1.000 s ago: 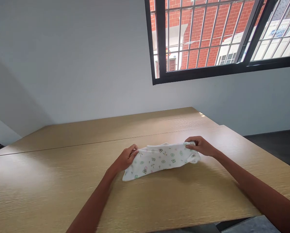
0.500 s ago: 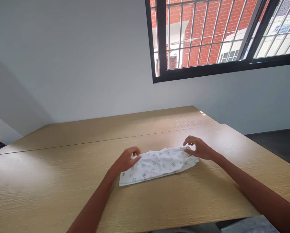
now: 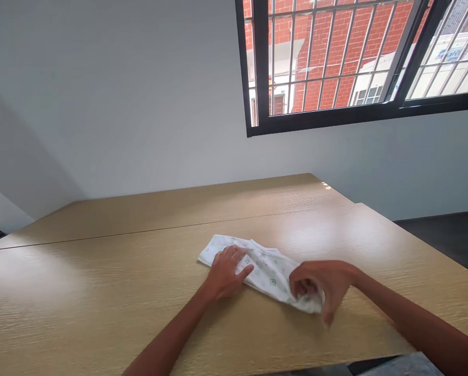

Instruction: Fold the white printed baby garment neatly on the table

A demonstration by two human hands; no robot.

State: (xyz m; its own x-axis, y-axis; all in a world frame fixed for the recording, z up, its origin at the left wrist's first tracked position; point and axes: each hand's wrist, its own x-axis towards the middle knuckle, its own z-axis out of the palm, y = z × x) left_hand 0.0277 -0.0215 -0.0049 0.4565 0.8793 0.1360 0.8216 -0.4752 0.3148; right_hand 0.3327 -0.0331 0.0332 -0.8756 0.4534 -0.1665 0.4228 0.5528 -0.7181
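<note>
A folded white baby garment (image 3: 267,271) with small printed animal figures lies slantwise on the table, its right end closer to me. My left hand (image 3: 228,269) rests on its left half, fingers stretched out over the fabric and thumb apart. At the right end, my right hand (image 3: 322,284) is bent over the cloth with curled fingers touching it. Its thumb points down, apart from the fingers, and is slightly blurred. Part of the garment's right end is hidden behind this hand.
The light wooden table (image 3: 101,292) has a seam running across it towards the back. Behind it stands a pale wall (image 3: 140,104) with a black-framed, barred window (image 3: 328,112) at the upper right. Dark floor (image 3: 449,235) shows past the table's right edge.
The garment has turned, its right end swinging towards me and its left end away. My left hand has moved right onto the fabric. My right hand has come closer and turned downward.
</note>
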